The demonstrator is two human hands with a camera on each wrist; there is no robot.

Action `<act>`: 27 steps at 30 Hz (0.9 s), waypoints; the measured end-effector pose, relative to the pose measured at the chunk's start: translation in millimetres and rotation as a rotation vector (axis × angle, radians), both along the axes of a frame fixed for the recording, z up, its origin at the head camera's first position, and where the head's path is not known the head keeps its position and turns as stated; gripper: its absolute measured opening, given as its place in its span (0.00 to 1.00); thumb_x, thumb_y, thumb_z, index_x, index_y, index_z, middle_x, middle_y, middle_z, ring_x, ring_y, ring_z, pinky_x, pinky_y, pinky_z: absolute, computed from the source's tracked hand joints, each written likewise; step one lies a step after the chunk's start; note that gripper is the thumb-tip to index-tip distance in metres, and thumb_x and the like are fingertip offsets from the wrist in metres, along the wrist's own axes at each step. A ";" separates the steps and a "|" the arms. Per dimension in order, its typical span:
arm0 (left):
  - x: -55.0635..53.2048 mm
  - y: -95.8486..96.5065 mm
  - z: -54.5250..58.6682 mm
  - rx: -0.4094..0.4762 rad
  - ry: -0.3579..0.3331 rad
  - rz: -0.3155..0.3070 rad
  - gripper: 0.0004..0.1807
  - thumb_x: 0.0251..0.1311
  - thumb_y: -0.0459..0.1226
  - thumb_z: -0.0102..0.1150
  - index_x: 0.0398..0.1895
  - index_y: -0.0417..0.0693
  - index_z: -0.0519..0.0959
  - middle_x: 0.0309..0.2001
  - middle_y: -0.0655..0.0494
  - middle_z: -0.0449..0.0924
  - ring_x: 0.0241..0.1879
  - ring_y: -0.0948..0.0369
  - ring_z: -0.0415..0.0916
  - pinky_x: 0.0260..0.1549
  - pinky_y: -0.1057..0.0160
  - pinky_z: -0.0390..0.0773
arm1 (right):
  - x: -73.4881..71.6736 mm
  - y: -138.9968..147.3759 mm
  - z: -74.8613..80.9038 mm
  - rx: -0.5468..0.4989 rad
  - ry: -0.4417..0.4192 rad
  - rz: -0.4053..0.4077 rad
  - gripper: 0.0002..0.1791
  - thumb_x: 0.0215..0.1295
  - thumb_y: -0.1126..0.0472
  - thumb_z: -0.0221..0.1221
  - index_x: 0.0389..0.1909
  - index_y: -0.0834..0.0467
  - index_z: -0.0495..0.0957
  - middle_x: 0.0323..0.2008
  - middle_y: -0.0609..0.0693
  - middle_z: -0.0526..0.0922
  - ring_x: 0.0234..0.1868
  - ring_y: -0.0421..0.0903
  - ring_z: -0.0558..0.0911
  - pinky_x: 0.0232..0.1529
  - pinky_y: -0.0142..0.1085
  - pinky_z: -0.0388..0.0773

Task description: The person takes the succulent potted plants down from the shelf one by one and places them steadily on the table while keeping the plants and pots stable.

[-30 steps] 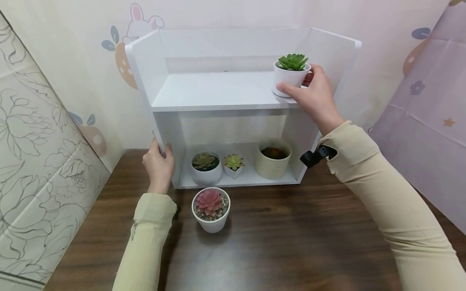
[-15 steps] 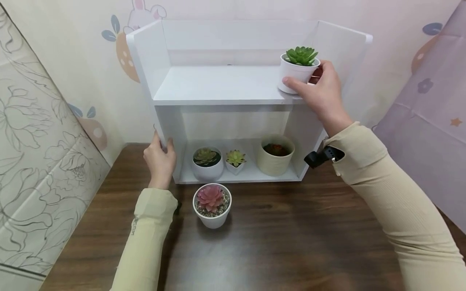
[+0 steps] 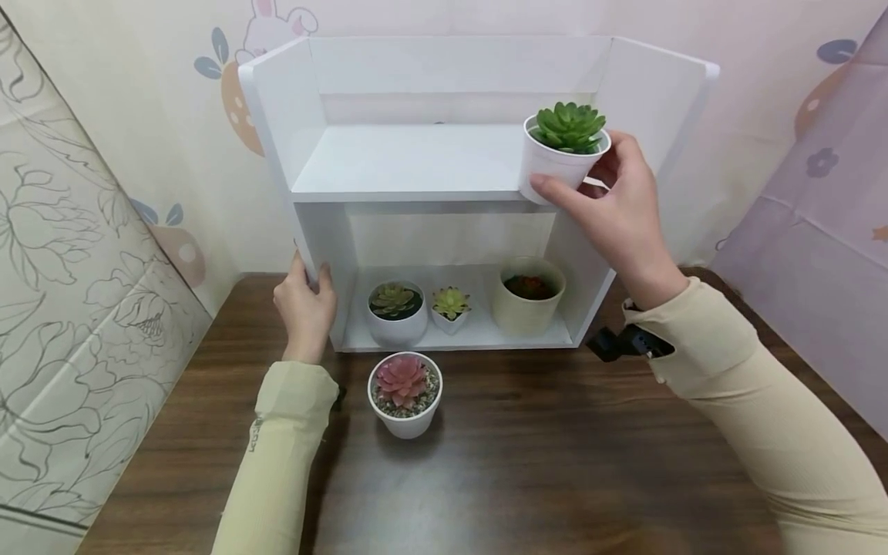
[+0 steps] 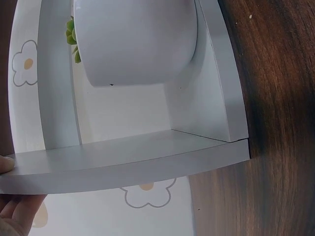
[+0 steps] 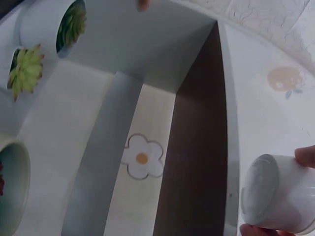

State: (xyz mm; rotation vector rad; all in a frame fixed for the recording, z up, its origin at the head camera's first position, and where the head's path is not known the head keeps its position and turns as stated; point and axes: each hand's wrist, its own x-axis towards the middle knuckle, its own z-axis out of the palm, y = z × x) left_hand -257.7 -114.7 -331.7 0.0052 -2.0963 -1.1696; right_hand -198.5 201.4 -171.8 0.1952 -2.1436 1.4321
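Note:
My right hand [image 3: 627,208] holds a white pot with a green succulent [image 3: 570,129] at the right front of the upper shelf, thumb on the near side. In the right wrist view the underside of this white pot [image 5: 261,189] shows, raised off the shelf. My left hand [image 3: 305,308] grips the left side panel of the white shelf unit [image 3: 416,196]; in the left wrist view the thumb [image 4: 6,164] is on one face and the fingers are on the other. A white pot with a pink succulent [image 3: 405,393] stands on the table before the unit.
On the lower shelf stand a round white pot with a dark green succulent [image 3: 397,327], a small angular pot with a yellow-green succulent [image 3: 449,320] and a cream pot [image 3: 523,312] with something reddish inside. The wooden table [image 3: 527,447] extends in front; a patterned wall is behind.
My right hand has brought the green succulent's pot off the upper shelf, toward me and slightly down over its front edge. My left hand keeps its grip on the side panel.

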 end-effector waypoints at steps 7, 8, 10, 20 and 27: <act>-1.1 -0.6 -2.4 0.001 -0.008 -0.008 0.15 0.64 0.32 0.54 0.52 0.36 0.76 0.51 0.35 0.80 0.51 0.42 0.79 0.46 0.43 0.79 | 18.2 -5.3 -10.2 -0.020 0.033 0.040 0.35 0.51 0.63 0.70 0.60 0.57 0.65 0.52 0.47 0.74 0.49 0.41 0.77 0.48 0.27 0.76; -1.6 -0.8 -3.0 0.003 -0.009 -0.010 0.15 0.64 0.32 0.54 0.52 0.35 0.75 0.51 0.35 0.80 0.51 0.42 0.79 0.46 0.42 0.79 | 20.1 -5.8 -12.2 -0.023 0.032 0.048 0.35 0.51 0.63 0.70 0.60 0.57 0.66 0.52 0.48 0.75 0.48 0.41 0.78 0.48 0.27 0.76; -1.5 -0.6 -3.4 0.003 -0.009 -0.012 0.15 0.64 0.32 0.54 0.52 0.36 0.75 0.51 0.35 0.80 0.51 0.42 0.79 0.45 0.43 0.79 | 23.1 -6.4 -16.1 -0.026 0.030 0.061 0.35 0.51 0.64 0.70 0.60 0.58 0.66 0.52 0.50 0.76 0.47 0.42 0.79 0.47 0.26 0.76; -1.1 -0.1 -2.3 0.013 -0.013 -0.016 0.15 0.64 0.33 0.54 0.52 0.35 0.75 0.52 0.34 0.79 0.50 0.41 0.79 0.45 0.43 0.79 | 35.8 -5.6 -32.1 0.037 -0.012 0.088 0.37 0.52 0.64 0.70 0.62 0.58 0.64 0.53 0.47 0.75 0.48 0.39 0.78 0.51 0.25 0.75; -1.7 -0.6 -3.8 0.007 -0.011 -0.016 0.14 0.64 0.32 0.53 0.51 0.35 0.75 0.51 0.34 0.79 0.50 0.41 0.79 0.44 0.43 0.79 | 41.2 -4.7 -39.0 0.052 -0.006 0.107 0.33 0.52 0.66 0.69 0.59 0.57 0.66 0.52 0.45 0.75 0.47 0.39 0.79 0.49 0.24 0.75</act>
